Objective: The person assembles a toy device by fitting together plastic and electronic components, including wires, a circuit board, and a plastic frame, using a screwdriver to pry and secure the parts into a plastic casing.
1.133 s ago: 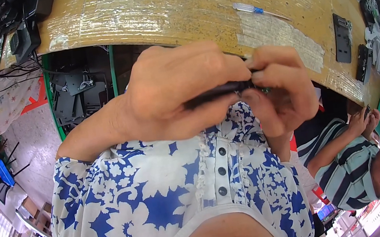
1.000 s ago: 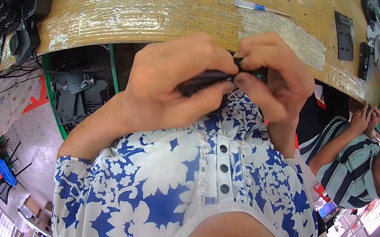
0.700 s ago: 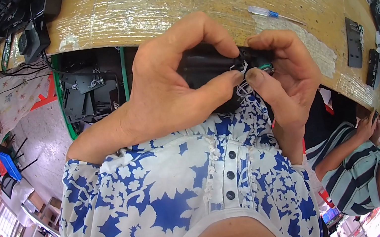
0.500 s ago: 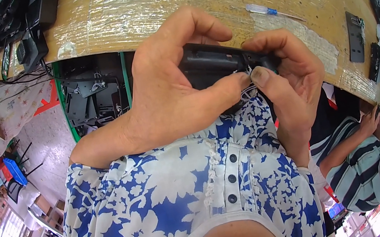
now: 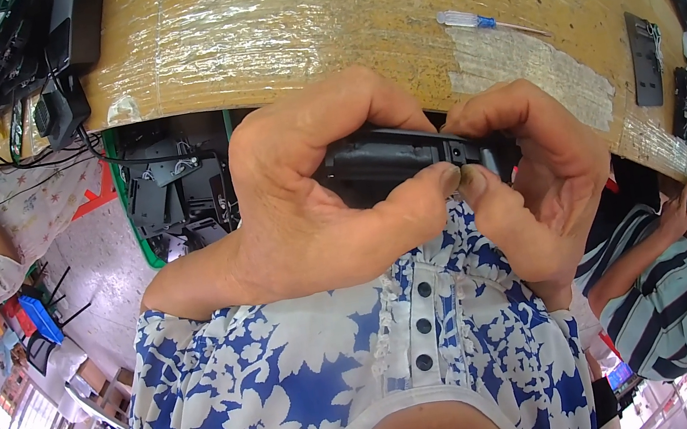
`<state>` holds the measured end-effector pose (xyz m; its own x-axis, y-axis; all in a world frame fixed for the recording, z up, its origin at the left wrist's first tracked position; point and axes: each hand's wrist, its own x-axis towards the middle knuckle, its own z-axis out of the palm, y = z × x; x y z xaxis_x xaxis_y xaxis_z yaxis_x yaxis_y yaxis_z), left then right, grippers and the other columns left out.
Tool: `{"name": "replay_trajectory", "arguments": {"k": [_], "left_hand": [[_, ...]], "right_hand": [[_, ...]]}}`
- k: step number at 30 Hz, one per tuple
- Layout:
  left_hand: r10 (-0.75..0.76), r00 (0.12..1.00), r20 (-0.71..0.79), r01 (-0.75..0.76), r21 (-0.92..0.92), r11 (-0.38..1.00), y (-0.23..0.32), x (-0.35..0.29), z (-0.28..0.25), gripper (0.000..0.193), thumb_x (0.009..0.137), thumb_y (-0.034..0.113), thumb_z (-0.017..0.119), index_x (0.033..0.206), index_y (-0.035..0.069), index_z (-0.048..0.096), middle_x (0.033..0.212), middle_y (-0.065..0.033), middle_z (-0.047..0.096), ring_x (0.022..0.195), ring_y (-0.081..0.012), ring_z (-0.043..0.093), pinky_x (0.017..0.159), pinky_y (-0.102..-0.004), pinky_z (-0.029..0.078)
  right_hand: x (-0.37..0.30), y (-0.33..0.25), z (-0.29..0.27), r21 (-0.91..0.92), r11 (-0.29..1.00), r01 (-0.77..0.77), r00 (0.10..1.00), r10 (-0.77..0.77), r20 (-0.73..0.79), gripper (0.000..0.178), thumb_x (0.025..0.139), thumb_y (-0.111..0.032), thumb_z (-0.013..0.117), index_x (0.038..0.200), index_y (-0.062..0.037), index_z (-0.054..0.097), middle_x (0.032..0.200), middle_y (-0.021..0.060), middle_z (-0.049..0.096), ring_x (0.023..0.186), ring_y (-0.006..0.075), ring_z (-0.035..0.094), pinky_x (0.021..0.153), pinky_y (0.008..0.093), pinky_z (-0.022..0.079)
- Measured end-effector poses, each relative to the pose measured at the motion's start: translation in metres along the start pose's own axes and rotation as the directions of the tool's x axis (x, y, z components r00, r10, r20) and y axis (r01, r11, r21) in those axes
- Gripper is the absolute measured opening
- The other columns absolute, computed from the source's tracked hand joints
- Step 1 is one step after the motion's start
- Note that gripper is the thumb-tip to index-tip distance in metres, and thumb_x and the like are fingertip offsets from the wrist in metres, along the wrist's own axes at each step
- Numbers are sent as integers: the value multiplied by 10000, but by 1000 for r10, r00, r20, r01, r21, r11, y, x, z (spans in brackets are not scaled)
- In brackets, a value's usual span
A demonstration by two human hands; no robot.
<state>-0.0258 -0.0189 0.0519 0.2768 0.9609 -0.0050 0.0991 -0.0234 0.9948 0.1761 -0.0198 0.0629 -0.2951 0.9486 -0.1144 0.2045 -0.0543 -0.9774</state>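
Between my two hands I hold a black plastic housing (image 5: 389, 160), long and narrow, with a recessed channel along its upper face. My left hand (image 5: 329, 185) wraps round its left end, fingers over the far side and thumb along the near edge. Around the right end curl the fingers of my right hand (image 5: 534, 160). Both thumb tips meet at the near edge, close to a small slot in the part. What lies under the thumbs is hidden. The housing is held in front of my chest, just off the table's near edge.
A screwdriver (image 5: 479, 19) with a clear and blue handle lies on the film-covered table (image 5: 283, 15). Below the edge at left stands a green-rimmed bin (image 5: 125, 215) of black parts. Black devices (image 5: 60, 44) and cables sit far left; a black plate (image 5: 645, 64) lies right. Co-workers sit on both sides.
Both hands and the housing have come lower, toward my body. The thin pale wires seen near the thumbs earlier no longer show. The hands' grip stays much the same.
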Motion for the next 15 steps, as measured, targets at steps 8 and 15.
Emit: {"name": "replay_trajectory", "arguments": {"k": [8,15], "left_hand": [[69,997,21,-69,14,998,1,-1,-1,202,720,15,759,883,-53,661,821,-110,655,728,-142,588,644,-265,433],[146,989,6,-146,76,986,2,0,2,243,696,10,737,916,-65,666,852,-134,665,757,-168,609,683,-281,458]], "right_hand": [[-2,-6,0,-100,991,90,995,-92,-22,260,701,-50,682,918,65,597,879,111,634,843,173,605,801,276,468],[-5,-4,3,-149,984,101,993,-109,-47,260,649,6,679,885,61,583,868,121,630,833,193,611,800,287,470]]}}
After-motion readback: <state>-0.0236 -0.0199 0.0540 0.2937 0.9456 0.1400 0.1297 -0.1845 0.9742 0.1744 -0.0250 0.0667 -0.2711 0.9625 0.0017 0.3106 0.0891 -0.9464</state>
